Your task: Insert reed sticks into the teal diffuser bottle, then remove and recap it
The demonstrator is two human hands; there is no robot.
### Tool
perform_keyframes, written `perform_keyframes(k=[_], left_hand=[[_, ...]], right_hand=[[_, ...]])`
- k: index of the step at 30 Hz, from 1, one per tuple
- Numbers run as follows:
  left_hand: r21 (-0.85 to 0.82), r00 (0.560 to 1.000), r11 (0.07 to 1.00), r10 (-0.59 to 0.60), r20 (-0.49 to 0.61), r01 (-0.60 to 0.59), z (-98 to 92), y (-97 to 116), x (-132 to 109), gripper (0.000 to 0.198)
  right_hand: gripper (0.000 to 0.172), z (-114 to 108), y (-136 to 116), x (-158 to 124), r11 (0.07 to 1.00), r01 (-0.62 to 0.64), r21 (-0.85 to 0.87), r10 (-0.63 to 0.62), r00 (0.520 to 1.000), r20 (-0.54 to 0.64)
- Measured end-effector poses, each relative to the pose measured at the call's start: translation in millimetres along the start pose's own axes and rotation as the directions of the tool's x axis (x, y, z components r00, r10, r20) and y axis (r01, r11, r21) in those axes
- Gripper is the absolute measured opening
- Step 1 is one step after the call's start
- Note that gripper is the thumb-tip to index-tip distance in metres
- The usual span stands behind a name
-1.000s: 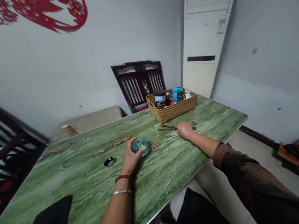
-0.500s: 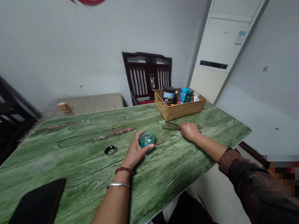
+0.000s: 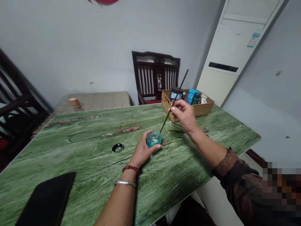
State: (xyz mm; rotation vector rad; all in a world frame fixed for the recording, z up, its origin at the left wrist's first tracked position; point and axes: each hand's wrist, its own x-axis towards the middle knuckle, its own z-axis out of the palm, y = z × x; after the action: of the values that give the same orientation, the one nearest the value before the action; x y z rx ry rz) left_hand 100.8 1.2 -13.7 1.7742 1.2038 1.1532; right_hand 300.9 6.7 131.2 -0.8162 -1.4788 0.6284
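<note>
My left hand point(image 3: 143, 153) grips a small teal glass jar point(image 3: 153, 139) on the green wood-grain table point(image 3: 77, 153), its fingers wrapped around the jar's side. My right hand point(image 3: 184, 115) is raised above the table, pinching a long thin dark stick point(image 3: 181, 84) between fingertips and thumb. The stick slants down, and its lower tip reaches the top right of the jar. I cannot tell whether the tip touches the glass. Several similar dark sticks point(image 3: 175, 131) lie on the table below my right hand, partly in its shadow.
A woven basket point(image 3: 204, 108) holding jars and bottles stands at the table's far edge. A black flat pad point(image 3: 47, 199) lies at the near left, and a black ring point(image 3: 117, 147) is set in the tabletop. A wooden chair stands beyond the table.
My right hand has lifted off the table with one stick and moved it over the jar. The jar stays in my left hand. The view has shifted slightly.
</note>
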Motion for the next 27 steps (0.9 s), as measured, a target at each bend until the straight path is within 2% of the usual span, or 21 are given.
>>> perform_keyframes(k=[2, 7, 12, 14, 17, 19, 22, 25, 27], left_hand=[[-0.02, 1.0, 1.0, -0.008, -0.005, 0.008, 0.6, 1, 0, 0.076], [-0.025, 1.0, 1.0, 0.018, -0.017, -0.018, 1.4, 1, 0, 0.075], [-0.001, 1.0, 1.0, 0.01, -0.005, -0.01, 0.5, 1, 1, 0.075], [-0.007, 1.0, 1.0, -0.005, -0.019, 0.005, 0.5, 1, 2, 0.076], [-0.022, 0.999, 1.0, -0.009, -0.03, 0.008, 0.8, 1, 2, 0.075], [-0.037, 1.0, 0.999, -0.004, -0.026, 0.003, 1.2, 0, 3, 0.075], [-0.033, 0.999, 0.999, -0.004, -0.033, 0.003, 1.3, -1, 3, 0.074], [0.024, 1.0, 1.0, 0.0, -0.008, 0.0, 0.2, 1, 2, 0.074], [0.067, 1.0, 0.998, -0.006, 0.019, 0.004, -1.0, 3, 2, 0.075]], right_hand=[[0.02, 11, 4, 2, 1.0, -0.009, 0.025, 0.009, 1.0, 0.013], [0.022, 27, 30, -1, 0.997, -0.056, -0.045, 0.059, 0.997, 0.054], [0.016, 38, 57, -16, 0.978, -0.15, -0.142, 0.169, 0.976, 0.134], [0.016, 29, 64, -19, 0.967, -0.154, -0.203, 0.191, 0.965, 0.178], [0.015, -9, 70, -21, 0.904, -0.091, -0.417, 0.167, 0.974, 0.15], [0.011, -42, 72, -22, 0.777, -0.062, -0.627, 0.199, 0.968, 0.151], [0.015, -83, 78, -29, 0.469, -0.012, -0.883, 0.374, 0.908, 0.186], [0.022, -101, 85, -42, 0.196, 0.067, -0.978, 0.505, 0.848, 0.159], [0.025, -102, 91, -49, 0.101, 0.108, -0.989, 0.536, 0.831, 0.146]])
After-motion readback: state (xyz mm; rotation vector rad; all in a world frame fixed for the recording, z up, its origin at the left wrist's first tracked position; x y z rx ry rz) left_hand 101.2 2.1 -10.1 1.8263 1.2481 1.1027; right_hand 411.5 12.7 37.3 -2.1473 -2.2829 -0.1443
